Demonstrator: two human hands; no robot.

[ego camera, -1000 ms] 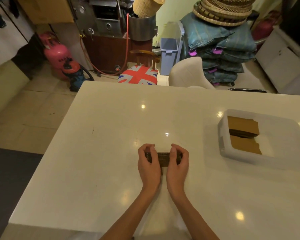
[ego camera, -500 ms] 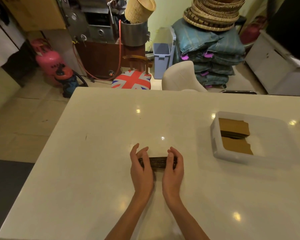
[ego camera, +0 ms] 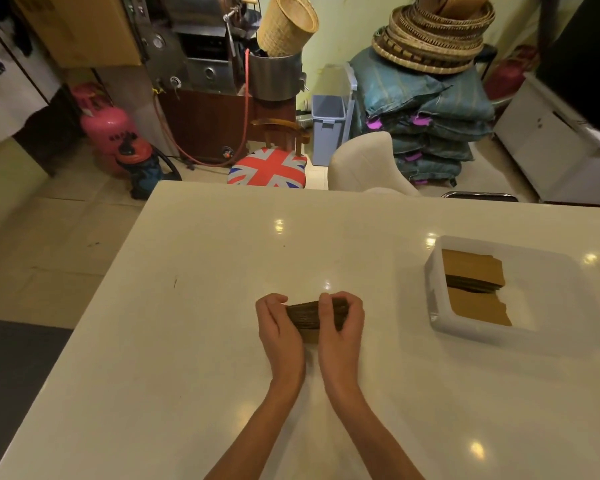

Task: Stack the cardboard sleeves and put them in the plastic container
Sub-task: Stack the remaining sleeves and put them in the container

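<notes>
A stack of brown cardboard sleeves (ego camera: pixel 307 317) stands on edge on the white table (ego camera: pixel 187 341), tilted a little, near the table's middle. My left hand (ego camera: pixel 279 327) grips its left end and my right hand (ego camera: pixel 340 327) grips its right end, fingers curled over the top. To the right sits a white plastic container (ego camera: pixel 437 306) that holds two more piles of cardboard sleeves (ego camera: pixel 471 271), one behind the other.
Beyond the table's far edge stand a stool with a Union Jack seat (ego camera: pixel 267 168) and a white chair (ego camera: pixel 364 164). A pink gas cylinder (ego camera: pixel 106 129), a metal machine, a grey bin and stacked sacks with baskets fill the back.
My hands have closed tighter over the stack and tipped it slightly. The view has shifted, so the container sits further right in the frame.
</notes>
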